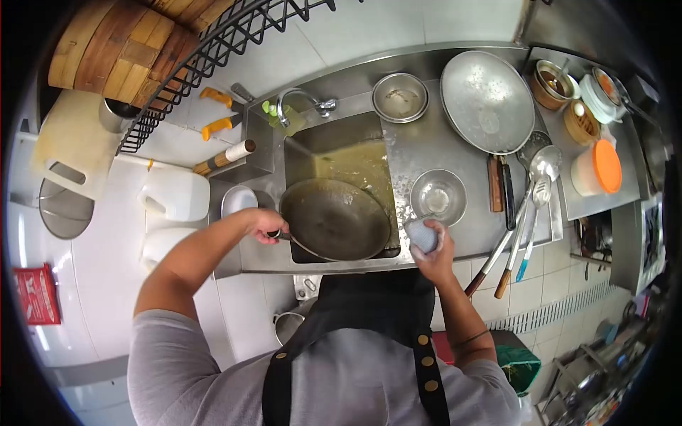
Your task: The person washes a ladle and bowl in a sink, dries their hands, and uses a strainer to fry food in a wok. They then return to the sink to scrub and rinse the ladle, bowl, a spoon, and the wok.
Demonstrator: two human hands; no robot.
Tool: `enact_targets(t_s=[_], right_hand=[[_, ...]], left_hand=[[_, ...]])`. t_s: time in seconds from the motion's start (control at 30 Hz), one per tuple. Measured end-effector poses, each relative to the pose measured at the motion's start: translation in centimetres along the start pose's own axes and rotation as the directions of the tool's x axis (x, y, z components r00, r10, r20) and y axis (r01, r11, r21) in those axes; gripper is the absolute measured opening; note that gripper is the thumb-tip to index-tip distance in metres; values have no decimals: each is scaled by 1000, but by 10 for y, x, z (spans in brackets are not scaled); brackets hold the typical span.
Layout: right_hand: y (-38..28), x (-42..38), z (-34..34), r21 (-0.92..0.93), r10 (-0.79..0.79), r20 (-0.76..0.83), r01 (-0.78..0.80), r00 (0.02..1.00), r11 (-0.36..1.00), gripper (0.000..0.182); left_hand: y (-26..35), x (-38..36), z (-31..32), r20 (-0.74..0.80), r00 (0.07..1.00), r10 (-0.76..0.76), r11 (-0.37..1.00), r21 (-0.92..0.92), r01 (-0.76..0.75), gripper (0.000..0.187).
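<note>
My left hand (266, 226) is closed around the short handle of a dark wok (335, 220). The wok rests over the front of the sink (302, 154), tilted, its inside facing up. Cloudy, yellowish water (359, 157) stands in the basin behind it. To the right of the wok, my right hand (440, 250) grips a grey-blue scrubbing sponge (422, 236), held apart from the wok. Just beyond that hand, a steel bowl (438, 197) sits on the wet counter.
A curved faucet (285, 106) rises behind the sink. Along the counter are another steel bowl (400, 97), a large round metal lid (487, 99), long-handled ladles (545, 162) and an orange-lidded tub (598, 168). White jugs (175, 193) stand left; a black wire rack (192, 67) hangs above.
</note>
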State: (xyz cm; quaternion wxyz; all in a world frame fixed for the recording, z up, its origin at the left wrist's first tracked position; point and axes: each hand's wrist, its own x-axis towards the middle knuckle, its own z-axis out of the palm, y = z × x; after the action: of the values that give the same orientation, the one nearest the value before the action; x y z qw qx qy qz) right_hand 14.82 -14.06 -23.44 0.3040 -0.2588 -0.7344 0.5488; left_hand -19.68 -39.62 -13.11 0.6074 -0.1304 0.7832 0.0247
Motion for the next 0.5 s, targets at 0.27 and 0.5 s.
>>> enact_targets(t_s=[0.27,0.5], right_hand=[[12,-2,-3,-31,-124,154,130,980,991,54],[-51,29,59,-53,-154,459,200,875,978,54]], left_hand=[[-34,-144,5,-76,990,123,946,309,-94,27],[-153,-138,83,-397,825,402,892,-33,-450,31]])
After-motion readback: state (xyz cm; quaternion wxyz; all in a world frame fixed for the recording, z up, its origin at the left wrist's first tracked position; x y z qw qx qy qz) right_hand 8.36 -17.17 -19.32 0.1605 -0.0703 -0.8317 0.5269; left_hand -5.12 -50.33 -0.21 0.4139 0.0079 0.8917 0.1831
